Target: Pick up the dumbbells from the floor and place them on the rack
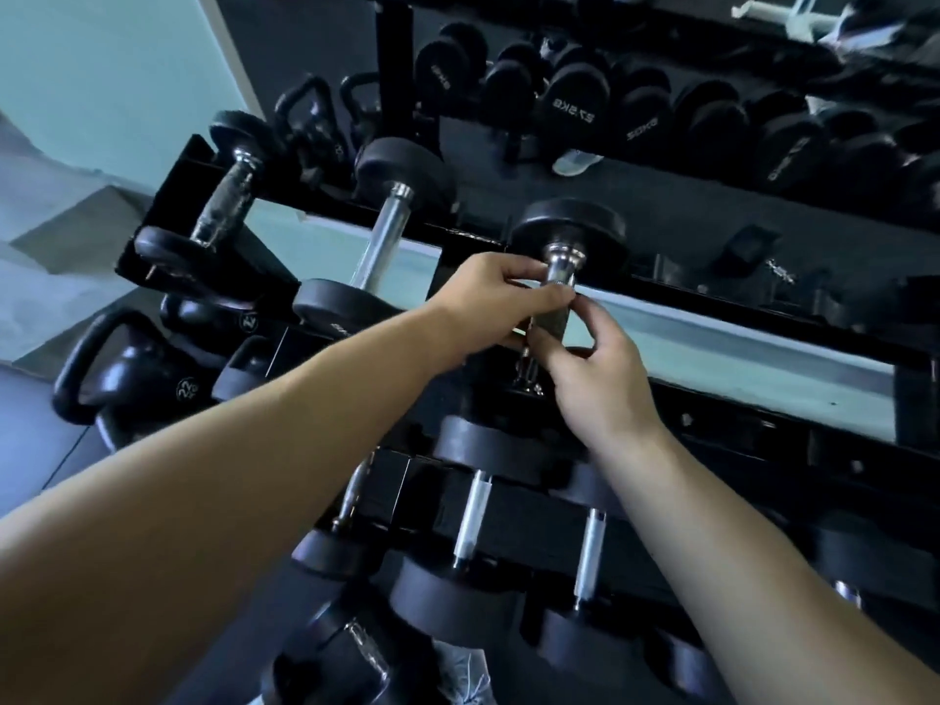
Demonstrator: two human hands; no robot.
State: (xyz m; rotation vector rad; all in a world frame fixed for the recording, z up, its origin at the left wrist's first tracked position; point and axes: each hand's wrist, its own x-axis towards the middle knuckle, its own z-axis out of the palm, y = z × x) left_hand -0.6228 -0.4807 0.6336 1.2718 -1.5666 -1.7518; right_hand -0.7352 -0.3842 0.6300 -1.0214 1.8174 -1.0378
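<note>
**Two hands seat a dumbbell on the rack's top tier**

Both hands hold the chrome handle of one dumbbell [565, 231]. The left hand [488, 292] has its fingers curled round the upper part, and the right hand [595, 374] pinches it lower down. The dumbbell lies across the rack [753, 424], far head at the rear rail and near head hidden under the hands. This looks like the placing step. Next, the near head probably needs easing onto the front rail, with fingers kept clear, before both hands let go.
</note>
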